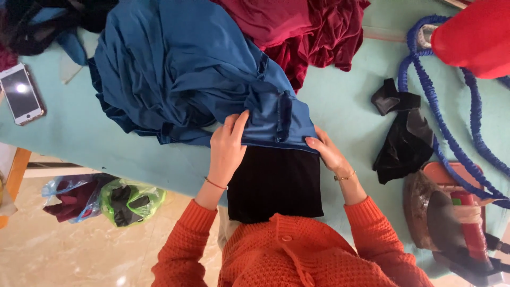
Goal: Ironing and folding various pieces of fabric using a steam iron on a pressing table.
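A blue satin garment point(180, 69) lies bunched on the teal table point(64, 138), its waistband end with a dark belt loop point(284, 114) pulled toward me over a black padded block point(276, 183). My left hand point(227, 146) pinches the left edge of the waistband. On the right edge, my right hand point(326, 151) grips the same band. Both wrists wear thin bracelets, and orange knit sleeves cover my arms.
Dark red velvet fabric point(303, 26) is piled at the back. Black fabric scraps point(404, 138) lie to the right, beside an iron point(451, 212) with a blue cord point(457, 143). A phone point(20, 94) rests at the left. Bags of scraps point(106, 199) sit on the floor.
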